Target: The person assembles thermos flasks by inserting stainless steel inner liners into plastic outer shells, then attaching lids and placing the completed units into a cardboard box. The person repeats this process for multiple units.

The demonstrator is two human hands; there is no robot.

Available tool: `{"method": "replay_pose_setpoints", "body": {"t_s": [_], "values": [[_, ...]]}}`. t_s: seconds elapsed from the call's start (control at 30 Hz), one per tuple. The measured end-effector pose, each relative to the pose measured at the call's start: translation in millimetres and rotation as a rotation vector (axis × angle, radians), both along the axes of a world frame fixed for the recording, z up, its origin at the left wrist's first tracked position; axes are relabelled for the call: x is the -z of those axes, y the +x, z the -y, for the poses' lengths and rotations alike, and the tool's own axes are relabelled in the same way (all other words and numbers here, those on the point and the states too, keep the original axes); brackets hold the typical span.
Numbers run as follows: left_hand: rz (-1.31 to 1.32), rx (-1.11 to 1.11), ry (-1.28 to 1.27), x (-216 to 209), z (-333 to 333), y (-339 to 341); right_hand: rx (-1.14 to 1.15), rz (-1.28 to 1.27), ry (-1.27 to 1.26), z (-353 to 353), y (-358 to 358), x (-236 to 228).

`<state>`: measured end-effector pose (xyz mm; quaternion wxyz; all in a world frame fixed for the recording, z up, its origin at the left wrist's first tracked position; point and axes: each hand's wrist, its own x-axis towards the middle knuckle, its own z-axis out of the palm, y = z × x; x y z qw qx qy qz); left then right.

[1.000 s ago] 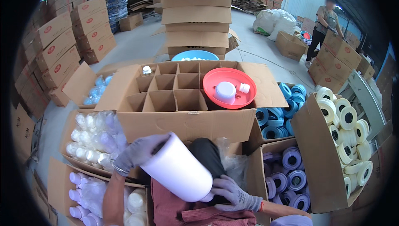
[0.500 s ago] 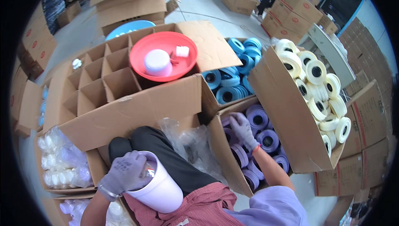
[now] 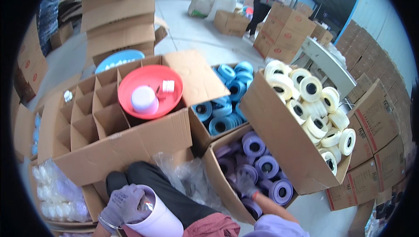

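My left hand (image 3: 126, 204) wears a grey glove and grips the rim of a lilac plastic tub (image 3: 162, 219), fingers inside its mouth. The tub lies tilted on my lap, its opening towards upper left; something shiny inside is partly hidden by the fingers. My right hand (image 3: 245, 184), also gloved, is down in a cardboard box (image 3: 220, 180) of purple ring-shaped lids (image 3: 267, 167) with dark centres. It touches the lids, but its fingers are blurred and partly hidden, so whether it grips one is unclear.
A red basin (image 3: 174, 99) holding a lilac-and-white round piece (image 3: 144, 99) rests on a divided carton (image 3: 126, 143). Blue lids (image 3: 220, 126) and cream lids (image 3: 310, 89) fill neighbouring boxes. Clear plastic bags (image 3: 187, 176) lie beside my legs. Another person (image 3: 264, 1) stands far off by stacked cartons.
The view has tilted up, so most things sit lower in the picture. My right hand has moved deeper among the purple lids, towards the box's near side. The left hand keeps hold of the tub.
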<state>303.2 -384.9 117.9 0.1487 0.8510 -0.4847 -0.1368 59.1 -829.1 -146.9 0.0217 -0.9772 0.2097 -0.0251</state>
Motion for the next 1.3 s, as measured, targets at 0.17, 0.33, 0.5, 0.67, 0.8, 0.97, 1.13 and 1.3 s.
{"method": "replay_pose_setpoints", "body": {"t_s": [0.17, 0.33, 0.5, 0.67, 0.8, 0.97, 1.13, 1.3], "values": [[-0.055, 0.005, 0.004, -15.0, 10.3, -2.8, 0.254, 0.053, 0.426, -5.5, 3.1, -79.9], [0.251, -0.173, -0.520, -14.2, 9.7, -5.5, 0.090, 1.223, 1.118, -47.8, 77.4, -218.2], [-1.087, -0.214, -1.180, -70.6, 52.2, -23.0, -0.370, 0.850, 1.625, -169.0, 165.7, -299.2], [-0.979, -0.437, -1.374, -84.5, 15.6, -21.2, -1.148, 1.001, -0.347, -204.6, 210.7, -345.2], [-0.569, -0.557, -1.507, -59.8, 17.0, -17.0, -0.689, 0.683, 0.534, -253.4, 213.9, -329.7], [-0.545, -0.673, -1.516, -47.9, -0.9, -3.1, -0.878, 0.587, 0.653, -256.2, 215.8, -337.8], [-0.576, -0.567, -1.359, -46.2, -6.6, -27.1, -1.023, 0.784, 0.562, -266.8, 242.5, -319.4], [0.443, -0.165, -1.020, -46.8, 4.5, 3.0, -0.566, 0.094, 2.004, -256.2, 249.5, -282.0]]}}
